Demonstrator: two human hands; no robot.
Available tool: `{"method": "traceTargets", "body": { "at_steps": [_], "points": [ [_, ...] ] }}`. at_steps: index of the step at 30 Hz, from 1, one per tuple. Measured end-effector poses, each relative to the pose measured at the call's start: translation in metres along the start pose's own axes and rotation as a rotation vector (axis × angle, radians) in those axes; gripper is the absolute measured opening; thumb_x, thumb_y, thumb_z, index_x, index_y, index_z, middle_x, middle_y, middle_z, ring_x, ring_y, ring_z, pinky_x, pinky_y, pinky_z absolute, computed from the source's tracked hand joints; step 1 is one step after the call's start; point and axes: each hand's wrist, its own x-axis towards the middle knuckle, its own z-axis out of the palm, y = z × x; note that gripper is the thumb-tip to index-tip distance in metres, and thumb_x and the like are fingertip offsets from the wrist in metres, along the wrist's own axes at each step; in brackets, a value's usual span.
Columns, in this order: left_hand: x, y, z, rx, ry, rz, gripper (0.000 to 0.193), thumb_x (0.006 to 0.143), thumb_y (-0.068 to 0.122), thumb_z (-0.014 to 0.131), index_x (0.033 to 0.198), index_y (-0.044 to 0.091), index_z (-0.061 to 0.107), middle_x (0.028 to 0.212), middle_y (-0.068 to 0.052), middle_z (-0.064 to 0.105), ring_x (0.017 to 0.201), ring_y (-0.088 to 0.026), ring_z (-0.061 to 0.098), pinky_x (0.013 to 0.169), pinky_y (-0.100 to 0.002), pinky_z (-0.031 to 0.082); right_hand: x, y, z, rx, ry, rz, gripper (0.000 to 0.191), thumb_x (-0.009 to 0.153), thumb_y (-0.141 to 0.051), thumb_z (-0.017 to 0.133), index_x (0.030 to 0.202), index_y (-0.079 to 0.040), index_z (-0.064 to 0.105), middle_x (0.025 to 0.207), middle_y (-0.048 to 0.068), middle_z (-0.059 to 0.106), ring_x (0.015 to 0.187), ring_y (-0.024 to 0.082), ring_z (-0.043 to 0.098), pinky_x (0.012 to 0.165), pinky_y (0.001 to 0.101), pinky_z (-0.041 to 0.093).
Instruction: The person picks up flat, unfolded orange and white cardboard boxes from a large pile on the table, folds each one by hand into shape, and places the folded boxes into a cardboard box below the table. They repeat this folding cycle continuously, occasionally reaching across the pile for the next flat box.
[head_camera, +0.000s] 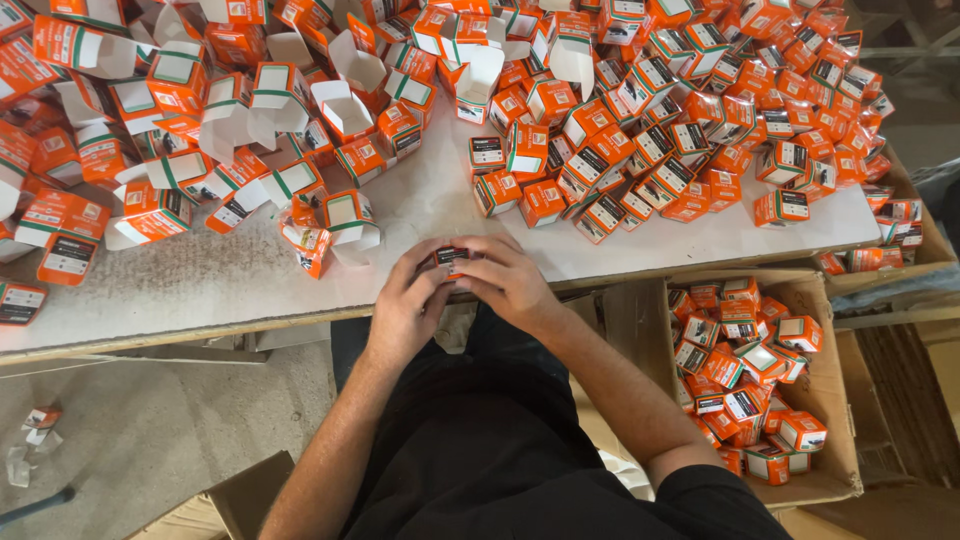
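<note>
Directly below me runs a pale, scuffed bench (200, 285), its near edge cutting across from nine o'clock to three. Orange-and-white cartons crowd its far half: a heap of open cartons (200, 110) with flaps standing up fills ten to twelve o'clock, and a heap of closed cartons (690, 110) spreads from twelve to two. Under the bench edge at four o'clock sits a brown cardboard box (835, 400), loaded with more closed cartons of the same kind. Grey concrete floor (150, 430) shows at seven o'clock, with a couple of scraps lying on it.

At the centre, just over the bench's near edge, I hold one small orange carton (450, 258) with a dark label panel on its upper face. My left hand (408, 300) is wrapped around its left side and my right hand (505, 280) is closed over its right side and top, fingers of both meeting around it. Most of the carton is hidden by my fingers, so I cannot tell whether its flaps are tucked shut.
</note>
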Motion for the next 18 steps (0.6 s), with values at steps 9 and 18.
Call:
{"method": "traceTargets", "body": {
  "at_steps": [9,18],
  "points": [
    [0.009,0.024,-0.024,0.154,-0.066,0.102,0.038,0.076,-0.004,0.074,0.113,0.003,0.066,0.136,-0.023,0.055,0.134,-0.046,0.051,0.109,-0.053,0.046,-0.008,-0.002,-0.003,-0.184,0.069,-0.098,0.037,0.085,-0.002,0.081,0.118,-0.008,0.064,0.135,0.014,0.058,0.110,0.032,0.064,0.095,0.0413,0.055],
    [0.045,-0.004,-0.093,0.722,-0.176,0.066,0.046,0.070,0.002,0.069,0.116,0.009,0.067,0.122,-0.013,0.064,0.122,-0.036,0.059,0.106,-0.054,0.046,0.014,0.033,-0.065,-0.910,0.374,0.017,0.038,0.089,-0.023,0.084,0.123,-0.016,0.068,0.141,0.005,0.058,0.120,0.039,0.050,0.103,0.0528,0.038]
  ]
}}
